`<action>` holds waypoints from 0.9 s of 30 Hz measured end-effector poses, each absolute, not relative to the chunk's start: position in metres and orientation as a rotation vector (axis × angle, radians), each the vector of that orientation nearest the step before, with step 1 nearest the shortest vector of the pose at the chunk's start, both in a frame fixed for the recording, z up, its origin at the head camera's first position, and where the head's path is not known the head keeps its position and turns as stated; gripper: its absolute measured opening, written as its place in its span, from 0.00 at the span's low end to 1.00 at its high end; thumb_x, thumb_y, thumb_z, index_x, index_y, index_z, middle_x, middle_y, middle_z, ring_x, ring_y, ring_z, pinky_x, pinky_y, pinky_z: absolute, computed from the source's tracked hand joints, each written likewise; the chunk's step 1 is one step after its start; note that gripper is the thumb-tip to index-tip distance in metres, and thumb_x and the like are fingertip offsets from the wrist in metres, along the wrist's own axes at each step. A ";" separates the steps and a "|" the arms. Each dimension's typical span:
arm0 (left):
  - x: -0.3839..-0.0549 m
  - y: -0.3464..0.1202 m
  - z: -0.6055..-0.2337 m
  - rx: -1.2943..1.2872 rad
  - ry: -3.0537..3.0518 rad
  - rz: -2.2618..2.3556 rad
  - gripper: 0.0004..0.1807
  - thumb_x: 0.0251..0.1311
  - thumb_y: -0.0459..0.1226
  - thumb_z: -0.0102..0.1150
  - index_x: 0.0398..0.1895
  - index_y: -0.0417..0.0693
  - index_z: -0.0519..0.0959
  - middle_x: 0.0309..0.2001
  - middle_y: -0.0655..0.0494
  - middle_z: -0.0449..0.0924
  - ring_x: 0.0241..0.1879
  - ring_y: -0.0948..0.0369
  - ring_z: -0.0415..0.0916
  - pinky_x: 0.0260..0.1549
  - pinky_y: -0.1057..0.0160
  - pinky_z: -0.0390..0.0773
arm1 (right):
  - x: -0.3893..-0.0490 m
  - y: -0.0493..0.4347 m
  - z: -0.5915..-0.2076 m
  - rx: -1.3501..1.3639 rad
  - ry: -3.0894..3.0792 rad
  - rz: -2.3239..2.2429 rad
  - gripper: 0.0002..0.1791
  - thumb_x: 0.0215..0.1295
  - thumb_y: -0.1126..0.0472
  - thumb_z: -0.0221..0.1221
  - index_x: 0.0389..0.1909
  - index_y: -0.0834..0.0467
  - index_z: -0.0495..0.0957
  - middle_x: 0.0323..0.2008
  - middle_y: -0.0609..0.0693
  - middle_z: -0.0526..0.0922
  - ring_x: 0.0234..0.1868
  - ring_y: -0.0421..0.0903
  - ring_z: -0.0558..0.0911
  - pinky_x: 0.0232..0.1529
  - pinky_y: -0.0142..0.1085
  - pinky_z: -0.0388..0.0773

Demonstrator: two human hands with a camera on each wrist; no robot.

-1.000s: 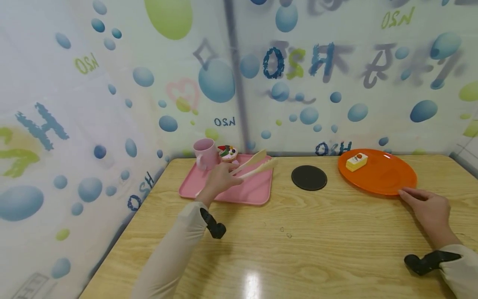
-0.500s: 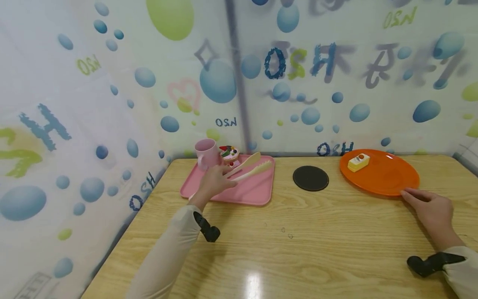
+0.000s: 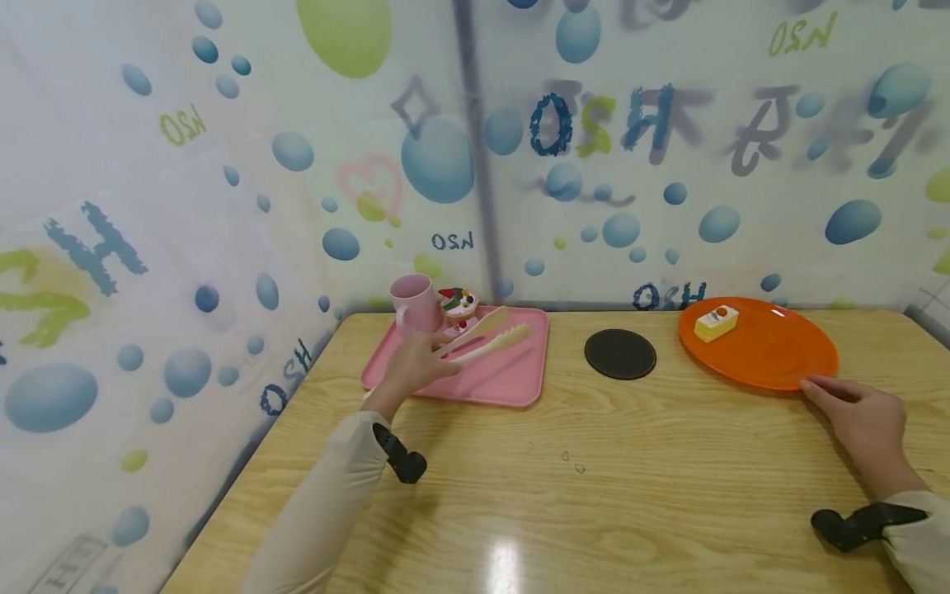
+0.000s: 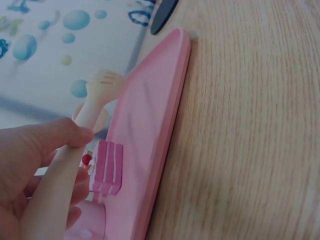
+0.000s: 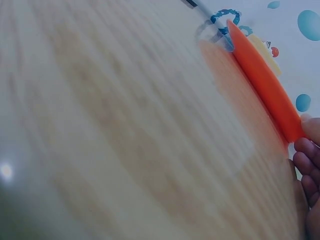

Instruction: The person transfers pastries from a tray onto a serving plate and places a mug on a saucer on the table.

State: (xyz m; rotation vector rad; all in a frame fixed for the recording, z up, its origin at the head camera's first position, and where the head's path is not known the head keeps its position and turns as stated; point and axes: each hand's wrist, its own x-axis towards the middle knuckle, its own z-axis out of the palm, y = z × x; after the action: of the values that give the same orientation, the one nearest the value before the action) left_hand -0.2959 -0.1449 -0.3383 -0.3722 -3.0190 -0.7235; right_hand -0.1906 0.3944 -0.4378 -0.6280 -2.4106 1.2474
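My left hand [image 3: 408,367] grips cream-coloured tongs [image 3: 493,343] over the pink tray [image 3: 512,381]. Their two arms are spread apart; one tip is slotted like a fork, as the left wrist view shows. Below and beyond them on the tray is a pink layered cake slice [image 4: 108,167] with a red berry. A pink mug [image 3: 416,305] and a fruit-topped tart [image 3: 458,305] are at the tray's back. At the right, my right hand [image 3: 864,421] pinches the near rim of an orange plate [image 3: 772,355], which carries a yellow cake slice [image 3: 715,325].
Between tray and plate lies a flat black disc [image 3: 620,355]. All of it is on a wooden table [image 3: 594,511], with a bubble-patterned curtain [image 3: 594,165] right behind the far edge and another along the left.
My left hand has drawn back left and a little lower with the tongs, uncovering more of the pink cake slice. The right hand keeps its hold on the plate.
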 end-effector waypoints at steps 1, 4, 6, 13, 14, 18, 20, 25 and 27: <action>-0.296 -0.146 -0.339 -0.377 -3.019 -0.732 0.26 0.46 0.46 0.68 0.50 0.48 0.78 0.28 0.56 0.75 0.26 0.59 0.66 0.26 0.61 0.63 | -0.191 0.394 -0.437 -0.632 -2.411 1.248 0.36 0.61 0.43 0.54 0.55 0.71 0.69 0.20 0.15 0.60 0.60 0.66 0.61 0.60 0.54 0.52; -0.295 -0.150 -0.339 -0.407 -3.017 -0.736 0.19 0.47 0.45 0.67 0.42 0.46 0.79 0.21 0.56 0.66 0.23 0.59 0.64 0.24 0.62 0.62 | -0.191 0.394 -0.437 -0.650 -2.410 1.255 0.36 0.60 0.43 0.54 0.56 0.71 0.69 0.19 0.16 0.60 0.60 0.66 0.61 0.60 0.54 0.52; -0.295 -0.153 -0.340 -0.419 -3.015 -0.747 0.18 0.48 0.45 0.67 0.40 0.45 0.78 0.21 0.56 0.65 0.23 0.59 0.64 0.23 0.62 0.62 | -0.191 0.394 -0.436 -0.654 -2.411 1.254 0.36 0.60 0.42 0.54 0.56 0.71 0.69 0.19 0.17 0.61 0.60 0.66 0.61 0.60 0.54 0.51; -0.293 -0.161 -0.340 -0.380 -3.011 -0.751 0.21 0.47 0.45 0.67 0.45 0.48 0.79 0.22 0.57 0.68 0.25 0.59 0.65 0.25 0.62 0.62 | -0.192 0.393 -0.435 -0.633 -2.405 1.245 0.37 0.60 0.42 0.54 0.55 0.72 0.69 0.18 0.14 0.58 0.59 0.67 0.61 0.60 0.54 0.52; -0.293 -0.162 -0.340 -0.374 -3.008 -0.758 0.21 0.47 0.44 0.67 0.46 0.49 0.79 0.22 0.57 0.68 0.25 0.59 0.65 0.25 0.62 0.62 | -0.192 0.393 -0.435 -0.631 -2.407 1.241 0.37 0.60 0.42 0.54 0.55 0.72 0.69 0.18 0.14 0.58 0.59 0.67 0.61 0.60 0.54 0.51; -0.292 -0.164 -0.339 -0.357 -3.004 -0.777 0.26 0.46 0.44 0.68 0.51 0.47 0.78 0.25 0.56 0.72 0.27 0.59 0.67 0.26 0.62 0.65 | -0.192 0.393 -0.435 -0.630 -2.412 1.239 0.37 0.60 0.42 0.54 0.55 0.72 0.69 0.18 0.14 0.58 0.59 0.67 0.61 0.60 0.54 0.51; -0.292 -0.166 -0.338 -0.348 -3.007 -0.790 0.28 0.46 0.43 0.68 0.53 0.46 0.77 0.30 0.54 0.76 0.29 0.58 0.68 0.28 0.62 0.67 | -0.192 0.394 -0.435 -0.633 -2.413 1.239 0.37 0.60 0.42 0.54 0.55 0.72 0.69 0.19 0.14 0.58 0.59 0.67 0.61 0.60 0.54 0.51; -0.291 -0.170 -0.336 -0.313 -3.028 -0.838 0.30 0.47 0.44 0.68 0.56 0.46 0.75 0.42 0.50 0.78 0.36 0.55 0.70 0.33 0.59 0.70 | -0.191 0.394 -0.437 -0.644 -2.411 1.241 0.37 0.60 0.42 0.53 0.55 0.71 0.69 0.19 0.15 0.59 0.59 0.66 0.61 0.60 0.54 0.52; -0.290 -0.173 -0.335 -0.298 -3.034 -0.834 0.30 0.48 0.45 0.67 0.56 0.47 0.75 0.45 0.50 0.78 0.39 0.55 0.71 0.35 0.58 0.71 | -0.191 0.394 -0.437 -0.648 -2.411 1.239 0.37 0.60 0.42 0.53 0.55 0.71 0.69 0.19 0.16 0.59 0.59 0.66 0.61 0.60 0.54 0.52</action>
State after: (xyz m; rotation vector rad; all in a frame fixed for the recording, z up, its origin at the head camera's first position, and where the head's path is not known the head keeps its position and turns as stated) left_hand -0.2903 -0.1729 -0.3351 -0.2979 -3.0343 -0.8339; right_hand -0.1913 0.3942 -0.4372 -0.6483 -2.4105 1.2392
